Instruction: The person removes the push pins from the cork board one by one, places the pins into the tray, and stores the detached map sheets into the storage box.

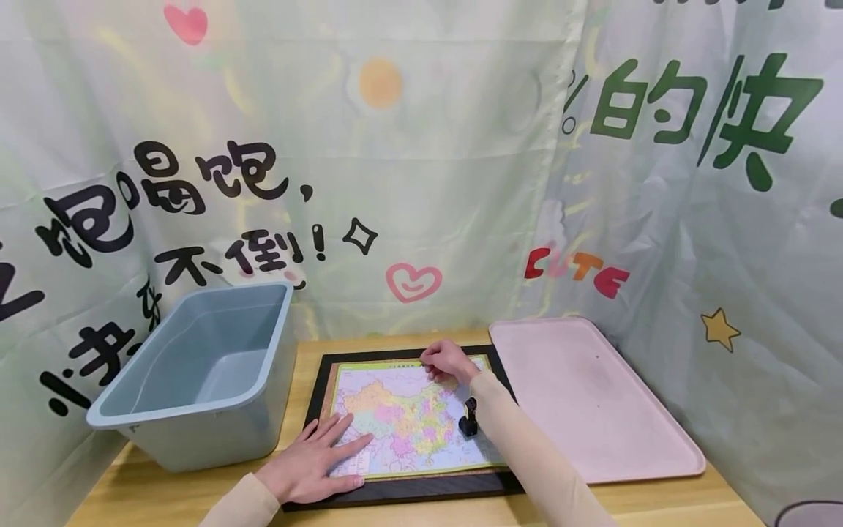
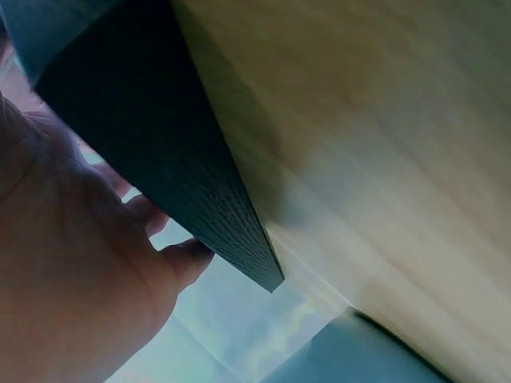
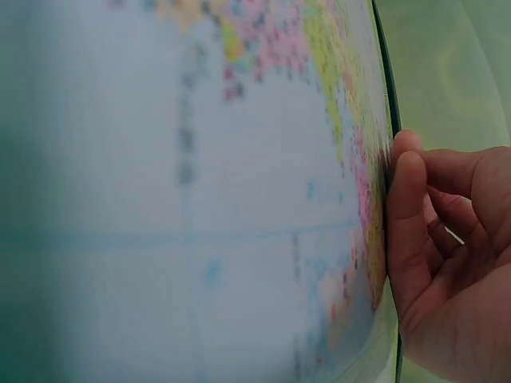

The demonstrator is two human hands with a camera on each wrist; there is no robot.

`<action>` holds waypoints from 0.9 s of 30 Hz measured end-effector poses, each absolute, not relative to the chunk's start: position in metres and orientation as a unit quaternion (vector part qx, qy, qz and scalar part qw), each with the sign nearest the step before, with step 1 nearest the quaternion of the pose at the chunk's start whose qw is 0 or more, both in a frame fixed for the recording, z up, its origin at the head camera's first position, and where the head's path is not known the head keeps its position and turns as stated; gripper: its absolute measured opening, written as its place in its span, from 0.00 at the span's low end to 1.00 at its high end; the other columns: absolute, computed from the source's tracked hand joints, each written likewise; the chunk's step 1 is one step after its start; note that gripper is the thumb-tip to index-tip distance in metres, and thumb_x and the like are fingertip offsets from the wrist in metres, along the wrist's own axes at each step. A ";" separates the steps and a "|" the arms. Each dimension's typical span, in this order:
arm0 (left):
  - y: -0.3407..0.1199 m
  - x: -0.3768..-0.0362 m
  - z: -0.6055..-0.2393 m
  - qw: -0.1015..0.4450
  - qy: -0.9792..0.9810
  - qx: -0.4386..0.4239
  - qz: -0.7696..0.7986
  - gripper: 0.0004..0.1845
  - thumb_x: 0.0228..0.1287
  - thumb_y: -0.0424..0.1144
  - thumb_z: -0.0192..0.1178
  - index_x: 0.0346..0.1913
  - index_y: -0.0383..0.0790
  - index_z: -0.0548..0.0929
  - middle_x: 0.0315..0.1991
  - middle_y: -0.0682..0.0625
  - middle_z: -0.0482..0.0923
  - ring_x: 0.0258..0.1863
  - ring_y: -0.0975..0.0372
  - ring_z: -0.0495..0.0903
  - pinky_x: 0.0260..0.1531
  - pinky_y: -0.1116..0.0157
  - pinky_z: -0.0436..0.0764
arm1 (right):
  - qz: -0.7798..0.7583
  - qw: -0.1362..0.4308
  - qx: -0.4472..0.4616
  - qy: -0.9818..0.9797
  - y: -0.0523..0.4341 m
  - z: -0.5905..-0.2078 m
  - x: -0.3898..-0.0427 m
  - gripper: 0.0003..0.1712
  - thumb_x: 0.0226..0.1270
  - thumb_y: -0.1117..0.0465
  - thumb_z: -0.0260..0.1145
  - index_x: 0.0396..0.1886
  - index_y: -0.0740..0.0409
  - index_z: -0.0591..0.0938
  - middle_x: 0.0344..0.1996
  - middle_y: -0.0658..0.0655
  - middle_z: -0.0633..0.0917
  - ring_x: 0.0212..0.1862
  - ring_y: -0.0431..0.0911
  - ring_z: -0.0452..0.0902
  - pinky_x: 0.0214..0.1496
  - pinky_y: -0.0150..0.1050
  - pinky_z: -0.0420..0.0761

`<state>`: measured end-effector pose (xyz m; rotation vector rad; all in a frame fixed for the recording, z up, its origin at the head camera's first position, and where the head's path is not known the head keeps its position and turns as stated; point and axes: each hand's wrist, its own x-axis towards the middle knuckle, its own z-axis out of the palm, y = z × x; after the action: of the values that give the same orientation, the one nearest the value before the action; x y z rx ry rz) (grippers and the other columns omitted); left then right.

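China map [image 1: 395, 424] under spread left hand [image 1: 317, 457]; map's top edge at right hand's [image 1: 449, 361] bunched fingertips, cannot tell if pinching.

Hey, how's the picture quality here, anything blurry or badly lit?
Head view: bright, mostly sharp, lettering on the map too small to read; left wrist: dim, a soft shadow on the table beside the black frame; right wrist: the map's lettering blurred, the right hand clearer.

Forward, downward head view over map [image 1: 402, 421]
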<state>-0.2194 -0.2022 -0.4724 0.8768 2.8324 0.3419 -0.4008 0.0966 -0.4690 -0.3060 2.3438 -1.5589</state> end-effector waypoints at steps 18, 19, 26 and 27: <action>-0.199 -0.218 -0.478 0.077 0.943 0.294 0.135 0.33 0.68 0.70 0.44 0.73 0.69 0.63 0.78 0.42 0.52 0.76 0.41 0.49 0.67 0.33 0.49 | -0.548 0.159 -0.084 0.817 0.100 -0.475 -0.400 0.08 0.68 0.66 0.65 0.40 0.66 0.87 0.18 0.54 0.80 0.17 0.39 0.71 0.20 0.29 0.73; -0.200 -0.217 -0.479 0.076 0.942 0.295 0.138 0.32 0.69 0.69 0.45 0.73 0.68 0.63 0.77 0.41 0.52 0.76 0.40 0.49 0.66 0.32 0.49 | -0.548 0.159 -0.084 0.817 0.099 -0.476 -0.400 0.07 0.67 0.66 0.65 0.38 0.65 0.87 0.17 0.54 0.80 0.17 0.40 0.71 0.20 0.29 0.73; -0.203 -0.217 -0.478 0.075 0.945 0.291 0.131 0.32 0.68 0.69 0.45 0.73 0.68 0.64 0.77 0.41 0.53 0.76 0.41 0.50 0.67 0.33 0.49 | -0.547 0.154 -0.078 0.819 0.096 -0.476 -0.402 0.06 0.66 0.66 0.66 0.37 0.64 0.88 0.17 0.53 0.80 0.17 0.39 0.72 0.20 0.28 0.74; -0.202 -0.218 -0.477 0.076 0.945 0.291 0.131 0.32 0.68 0.69 0.44 0.73 0.68 0.63 0.77 0.41 0.53 0.76 0.41 0.50 0.67 0.33 0.49 | -0.548 0.153 -0.075 0.819 0.096 -0.475 -0.403 0.06 0.66 0.66 0.66 0.38 0.64 0.88 0.17 0.53 0.80 0.17 0.38 0.72 0.20 0.28 0.74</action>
<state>-0.2176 -0.2024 -0.4774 0.8717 2.8335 0.3915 -0.4025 0.0959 -0.4755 -0.2149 2.3492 -1.5712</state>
